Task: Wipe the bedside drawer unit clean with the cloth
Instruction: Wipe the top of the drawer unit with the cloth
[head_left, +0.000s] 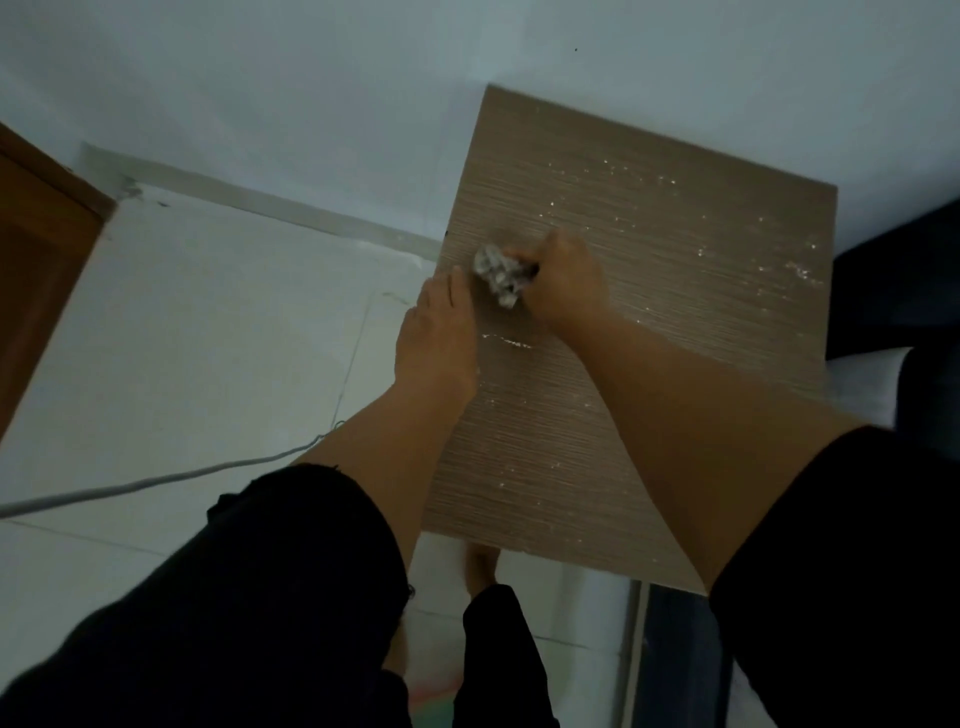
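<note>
- No text, label, brand, number or sign can be read anywhere in the head view.

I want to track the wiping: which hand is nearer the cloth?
Right. The right hand holds the cloth in its grip on the unit top; the left hand lies flat just beside it, fingertips close to it.
</note>
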